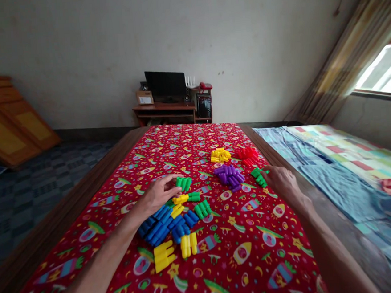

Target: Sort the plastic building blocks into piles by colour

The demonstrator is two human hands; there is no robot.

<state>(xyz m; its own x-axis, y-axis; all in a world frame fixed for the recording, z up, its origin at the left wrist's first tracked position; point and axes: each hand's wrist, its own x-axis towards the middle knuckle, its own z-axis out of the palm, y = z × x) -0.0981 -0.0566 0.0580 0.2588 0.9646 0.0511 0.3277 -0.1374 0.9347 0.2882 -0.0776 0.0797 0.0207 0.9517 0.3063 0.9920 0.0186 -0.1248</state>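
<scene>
Coloured plastic blocks lie in groups on a red patterned cloth [189,147] over a long table. My left hand [159,195] is closed, its fingertips pinching a green block cluster [184,183] beside a yellow block [180,199]. Below it sit blue blocks [167,226], more green blocks [202,209] and yellow blocks [188,245]. My right hand [280,180] reaches out at the right, fingers curled on a green block group [259,177]. Purple blocks [230,175], yellow blocks [220,155] and red blocks [248,155] lie farther off.
The table's wooden edge [84,190] shows on both sides of the cloth. A bed with a striped sheet [333,163] lies close on the right. A low desk with a monitor [166,87] stands at the far wall. A window with a curtain [350,55] is at right.
</scene>
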